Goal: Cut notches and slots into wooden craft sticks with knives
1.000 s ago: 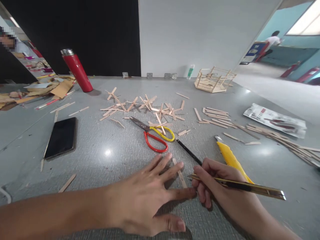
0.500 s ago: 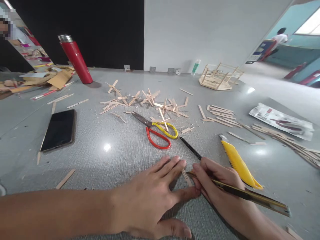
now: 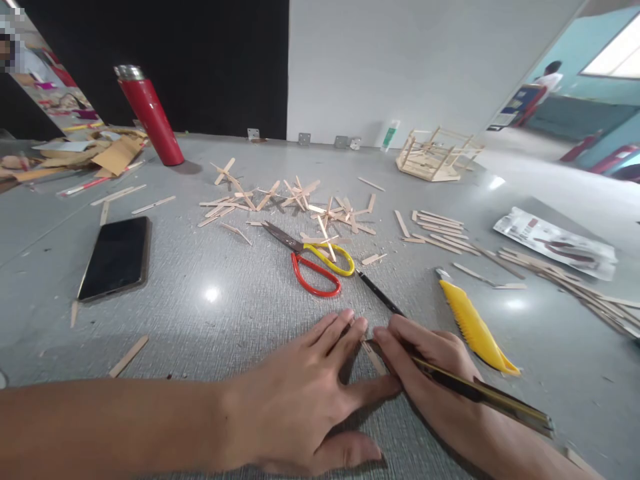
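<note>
My flat left hand [image 3: 300,400] pins 1 stick [image 3: 375,359], my right hand [image 3: 435,367] grips the knife [image 3: 485,395] on it, and this cut, I think, needs steady pressure.

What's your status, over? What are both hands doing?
Left hand flat, pinning wooden stick to table. Right hand grips utility knife, tip at the stick. Black pen just beyond both hands, scissors farther off.

Craft workshop: grey table [image 3: 240,313] strewn with wooden sticks [image 3: 300,200], scissors [image 3: 313,257], stick model [image 3: 435,157].
</note>
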A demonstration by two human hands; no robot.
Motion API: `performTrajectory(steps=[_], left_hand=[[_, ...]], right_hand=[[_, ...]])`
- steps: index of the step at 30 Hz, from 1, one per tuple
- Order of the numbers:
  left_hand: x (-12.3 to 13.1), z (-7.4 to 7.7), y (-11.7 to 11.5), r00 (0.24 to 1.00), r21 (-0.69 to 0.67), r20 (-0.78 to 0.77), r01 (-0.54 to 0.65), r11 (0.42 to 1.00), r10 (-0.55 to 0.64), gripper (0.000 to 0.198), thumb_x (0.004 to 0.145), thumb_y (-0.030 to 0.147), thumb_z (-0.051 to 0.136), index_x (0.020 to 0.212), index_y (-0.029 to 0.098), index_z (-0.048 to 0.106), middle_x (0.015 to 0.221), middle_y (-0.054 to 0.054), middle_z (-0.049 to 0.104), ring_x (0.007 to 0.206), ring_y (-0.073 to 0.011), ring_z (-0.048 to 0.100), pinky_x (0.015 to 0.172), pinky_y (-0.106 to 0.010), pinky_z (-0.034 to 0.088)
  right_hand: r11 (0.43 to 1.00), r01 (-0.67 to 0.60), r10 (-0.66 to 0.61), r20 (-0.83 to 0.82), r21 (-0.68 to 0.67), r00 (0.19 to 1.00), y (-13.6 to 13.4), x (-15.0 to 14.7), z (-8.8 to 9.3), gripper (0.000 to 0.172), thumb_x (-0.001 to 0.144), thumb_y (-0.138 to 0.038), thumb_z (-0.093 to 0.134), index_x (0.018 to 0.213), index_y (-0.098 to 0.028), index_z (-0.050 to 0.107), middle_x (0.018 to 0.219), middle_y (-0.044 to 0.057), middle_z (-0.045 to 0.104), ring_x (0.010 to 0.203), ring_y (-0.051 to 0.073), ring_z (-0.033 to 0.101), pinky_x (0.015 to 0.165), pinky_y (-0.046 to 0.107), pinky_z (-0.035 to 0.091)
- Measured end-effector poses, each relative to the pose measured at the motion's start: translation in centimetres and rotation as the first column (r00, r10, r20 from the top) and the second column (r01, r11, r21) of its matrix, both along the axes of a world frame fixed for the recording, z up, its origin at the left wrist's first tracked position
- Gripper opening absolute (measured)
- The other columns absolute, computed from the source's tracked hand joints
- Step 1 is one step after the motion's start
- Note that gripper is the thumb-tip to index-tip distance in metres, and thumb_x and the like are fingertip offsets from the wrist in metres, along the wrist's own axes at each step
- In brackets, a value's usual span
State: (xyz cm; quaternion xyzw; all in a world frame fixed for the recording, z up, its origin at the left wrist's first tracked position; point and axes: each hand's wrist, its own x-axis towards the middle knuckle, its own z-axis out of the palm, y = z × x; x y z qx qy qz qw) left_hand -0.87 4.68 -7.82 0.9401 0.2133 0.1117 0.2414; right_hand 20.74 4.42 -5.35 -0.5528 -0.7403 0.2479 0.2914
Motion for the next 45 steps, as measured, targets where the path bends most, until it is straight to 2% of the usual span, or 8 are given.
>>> performTrajectory(steps=[9, 24, 28, 31, 34, 36, 39, 45], left_hand=[[0.3, 0.0, -0.2, 0.999, 0.043, 0.010, -0.050, 0.998, 0.050, 0.066, 0.103, 0.048, 0.052, 0.161, 0.019, 0.039, 0.169, -0.028, 0.019, 0.158, -0.0426, 0.011, 0.129, -0.055, 0.016], [0.4, 0.0, -0.2, 0.997, 0.087, 0.001, -0.072, 0.994, 0.072, 0.068, 0.097, 0.036, 0.059, 0.160, 0.018, 0.041, 0.166, -0.030, 0.026, 0.157, -0.0427, 0.017, 0.129, -0.053, 0.016], [0.3, -0.1, -0.2, 0.999, 0.069, 0.000, -0.044, 0.997, 0.044, 0.069, 0.099, 0.039, 0.056, 0.162, 0.018, 0.037, 0.168, -0.029, 0.023, 0.158, -0.0425, 0.015, 0.129, -0.054, 0.016], [0.3, -0.2, -0.3, 0.999, 0.062, -0.001, -0.040, 0.997, 0.040, 0.069, 0.101, 0.045, 0.053, 0.162, 0.017, 0.037, 0.169, -0.028, 0.020, 0.158, -0.0437, 0.012, 0.128, -0.056, 0.017], [0.4, -0.3, -0.3, 0.999, 0.069, 0.000, -0.042, 0.997, 0.043, 0.069, 0.101, 0.048, 0.053, 0.161, 0.017, 0.039, 0.168, -0.028, 0.022, 0.157, -0.0443, 0.013, 0.128, -0.056, 0.017], [0.4, -0.2, -0.3, 0.999, 0.085, -0.004, -0.038, 0.996, 0.039, 0.069, 0.101, 0.049, 0.053, 0.160, 0.017, 0.040, 0.168, -0.028, 0.023, 0.157, -0.0441, 0.014, 0.128, -0.055, 0.017], [0.3, -0.1, -0.3, 0.999, 0.130, -0.023, -0.020, 0.991, 0.023, 0.067, 0.103, 0.049, 0.051, 0.160, 0.015, 0.040, 0.167, -0.029, 0.024, 0.157, -0.0441, 0.015, 0.128, -0.055, 0.019], [0.2, 0.2, -0.2, 0.999, 0.257, -0.050, -0.004, 0.966, 0.017, 0.062, 0.107, 0.043, 0.042, 0.162, 0.016, 0.031, 0.166, -0.031, 0.025, 0.156, -0.0437, 0.020, 0.127, -0.054, 0.024]], right_hand=[[0.997, -0.068, 0.072, 0.130, -0.035, 0.989, -0.6, 1.7, -2.2, 0.039, 0.108, -0.038, 0.046, 0.071, -0.025, 0.046, 0.060, -0.003, 0.049, 0.054, 0.014, 0.047, 0.055, 0.030, 0.039], [0.985, -0.128, 0.132, 0.031, -0.118, 0.991, 0.5, 1.4, -0.5, 0.048, 0.108, -0.038, 0.045, 0.062, -0.024, 0.045, 0.054, -0.004, 0.048, 0.049, 0.012, 0.046, 0.050, 0.028, 0.036], [0.967, -0.060, 0.055, -0.028, -0.246, 0.998, 0.6, 1.5, -0.7, 0.051, 0.108, -0.048, 0.045, 0.063, -0.024, 0.047, 0.055, -0.004, 0.048, 0.049, 0.012, 0.043, 0.047, 0.027, 0.034], [0.981, -0.002, -0.003, -0.023, -0.196, 1.000, 0.6, 1.2, -0.9, 0.046, 0.105, -0.046, 0.052, 0.066, -0.023, 0.051, 0.061, -0.002, 0.054, 0.057, 0.013, 0.050, 0.053, 0.027, 0.040], [0.976, 0.045, -0.076, -0.139, -0.212, 0.987, 0.4, 0.7, -1.1, 0.023, 0.098, -0.045, 0.066, 0.088, -0.024, 0.066, 0.076, 0.001, 0.068, 0.068, 0.016, 0.063, 0.058, 0.026, 0.047], [0.957, 0.051, -0.135, -0.283, -0.286, 0.950, 0.4, 0.5, -1.1, 0.026, 0.091, -0.044, 0.075, 0.105, -0.025, 0.066, 0.084, 0.002, 0.074, 0.067, 0.017, 0.066, 0.055, 0.025, 0.049], [0.936, -0.029, -0.134, -0.430, -0.352, 0.893, 0.4, 0.3, -1.1, 0.031, 0.086, -0.047, 0.080, 0.098, -0.023, 0.064, 0.072, 0.000, 0.070, 0.056, 0.014, 0.060, 0.050, 0.024, 0.047], [0.962, -0.053, -0.075, -0.444, -0.268, 0.893, 0.6, 0.1, -0.9, 0.049, 0.104, -0.062, 0.048, 0.083, -0.020, 0.064, 0.059, -0.004, 0.050, 0.053, 0.011, 0.041, 0.048, 0.024, 0.033]])
